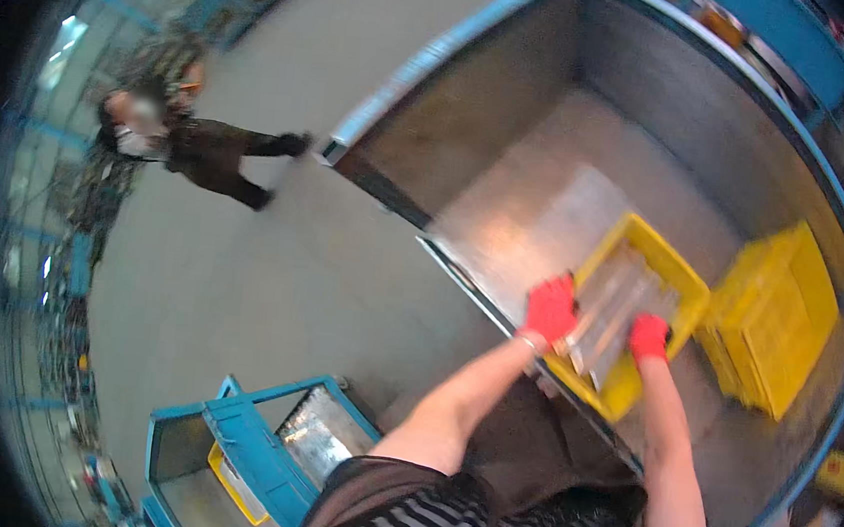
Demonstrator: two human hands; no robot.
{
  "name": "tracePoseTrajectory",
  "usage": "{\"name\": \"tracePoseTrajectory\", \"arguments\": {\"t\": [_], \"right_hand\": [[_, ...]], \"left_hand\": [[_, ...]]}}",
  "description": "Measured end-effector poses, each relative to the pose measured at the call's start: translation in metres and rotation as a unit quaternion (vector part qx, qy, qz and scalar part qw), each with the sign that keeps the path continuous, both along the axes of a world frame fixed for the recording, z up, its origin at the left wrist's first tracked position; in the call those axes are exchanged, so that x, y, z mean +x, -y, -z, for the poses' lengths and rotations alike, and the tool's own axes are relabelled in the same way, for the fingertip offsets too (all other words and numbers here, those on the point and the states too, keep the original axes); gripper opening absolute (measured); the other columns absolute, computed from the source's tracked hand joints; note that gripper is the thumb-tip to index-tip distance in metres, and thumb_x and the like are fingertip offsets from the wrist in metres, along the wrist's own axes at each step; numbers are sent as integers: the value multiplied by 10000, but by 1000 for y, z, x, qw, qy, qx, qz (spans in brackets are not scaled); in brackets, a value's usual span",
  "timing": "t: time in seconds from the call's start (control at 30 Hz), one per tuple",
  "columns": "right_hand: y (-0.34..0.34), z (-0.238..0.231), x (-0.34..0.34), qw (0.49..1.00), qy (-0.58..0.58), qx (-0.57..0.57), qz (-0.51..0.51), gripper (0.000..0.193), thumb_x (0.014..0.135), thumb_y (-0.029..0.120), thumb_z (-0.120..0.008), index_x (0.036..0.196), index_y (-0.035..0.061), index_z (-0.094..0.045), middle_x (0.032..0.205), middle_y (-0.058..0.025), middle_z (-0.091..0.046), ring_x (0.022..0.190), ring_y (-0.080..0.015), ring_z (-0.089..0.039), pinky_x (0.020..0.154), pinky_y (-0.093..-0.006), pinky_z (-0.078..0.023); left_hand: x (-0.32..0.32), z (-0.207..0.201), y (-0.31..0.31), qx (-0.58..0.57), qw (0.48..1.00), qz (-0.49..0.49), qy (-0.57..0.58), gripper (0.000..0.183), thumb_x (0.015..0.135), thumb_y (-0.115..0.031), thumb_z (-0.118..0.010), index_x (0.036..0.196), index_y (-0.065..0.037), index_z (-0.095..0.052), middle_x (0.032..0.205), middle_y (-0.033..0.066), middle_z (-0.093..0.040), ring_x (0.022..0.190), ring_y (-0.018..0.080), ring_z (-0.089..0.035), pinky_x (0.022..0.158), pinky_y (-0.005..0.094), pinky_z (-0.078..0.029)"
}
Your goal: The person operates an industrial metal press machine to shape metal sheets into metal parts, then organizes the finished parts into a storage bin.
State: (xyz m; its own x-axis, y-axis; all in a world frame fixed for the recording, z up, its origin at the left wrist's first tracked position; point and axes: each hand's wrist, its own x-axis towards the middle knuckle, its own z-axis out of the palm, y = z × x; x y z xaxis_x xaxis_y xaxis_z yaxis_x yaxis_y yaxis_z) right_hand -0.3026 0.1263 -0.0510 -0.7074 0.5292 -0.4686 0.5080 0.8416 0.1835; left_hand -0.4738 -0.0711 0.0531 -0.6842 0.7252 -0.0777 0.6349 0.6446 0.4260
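Observation:
A yellow plastic bin [693,283] sits tilted across the front part of a large blue-edged metal box. Long, greyish metal-looking strips [619,301] lie lengthwise in it, blurred. My left hand [550,310], in a red glove with dark fingertips, is closed over the bin's left wall. On the opposite wall, my right hand [649,337], gloved the same, is curled closed beside the strips. Its fingertips are mostly hidden. To the right stands another yellow bin [773,319], turned on its side against the box wall.
The large metal box [463,26] has high walls and a lower front edge before me. Left of me stands a blue metal cart [249,459] with a yellow tray [240,489] inside. A person [215,160] is on the grey floor at the far left. Blue shelving [797,45] rises behind the box.

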Motion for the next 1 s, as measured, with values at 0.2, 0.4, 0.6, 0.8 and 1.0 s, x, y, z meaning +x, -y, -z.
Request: {"name": "tracePoseTrajectory", "arguments": {"t": [0.2, 0.4, 0.6, 0.8, 1.0], "right_hand": [[22, -37, -50, 992, 19, 74, -99, 140, 713, 165, -619, 819, 146, -709, 840, -78, -688, 783, -236, -668, 611, -382, -520], [53, -138, 13, 982, -75, 5, -175, 187, 735, 212, -573, 863, 96, -646, 875, -93, -598, 962, -273, -545, 901, -519, -401], [79, -122, 44, 982, -33, 11, -186, 195, 765, 218, -558, 852, 82, -668, 881, -129, -603, 943, -297, -537, 946, -555, -343], [76, -59, 4, 857, 334, 115, -376, 134, 753, 149, -575, 802, 87, -684, 710, -89, -618, 688, -322, -583, 749, -562, -414], [45, -60, -5, 900, 262, 146, -317, 206, 702, 101, -571, 866, 56, -688, 834, -122, -612, 783, -324, -544, 682, -525, -424]], "left_hand": [[-28, 9, 9, 36, 998, 3, -45, 580, 733, -259, -624, 1224, -3, -449, 987, 167, -564, 929, 334, -542, 767, 464, -433], [-22, 4, 2, 15, 1000, 18, -14, 640, 739, -302, -639, 1267, -30, -402, 1035, 170, -543, 941, 346, -532, 798, 473, -428], [-14, 2, -1, -1, 1000, 11, -7, 631, 744, -308, -639, 1265, -40, -407, 1043, 162, -537, 955, 339, -530, 810, 466, -426], [-9, -2, 0, -4, 1000, 6, -3, 570, 768, -294, -614, 1244, -47, -422, 1029, 158, -542, 952, 335, -531, 809, 468, -426], [-12, 1, -5, 5, 1000, 14, 5, 567, 773, -281, -601, 1257, -50, -416, 1035, 162, -535, 961, 342, -517, 819, 471, -405]]}}
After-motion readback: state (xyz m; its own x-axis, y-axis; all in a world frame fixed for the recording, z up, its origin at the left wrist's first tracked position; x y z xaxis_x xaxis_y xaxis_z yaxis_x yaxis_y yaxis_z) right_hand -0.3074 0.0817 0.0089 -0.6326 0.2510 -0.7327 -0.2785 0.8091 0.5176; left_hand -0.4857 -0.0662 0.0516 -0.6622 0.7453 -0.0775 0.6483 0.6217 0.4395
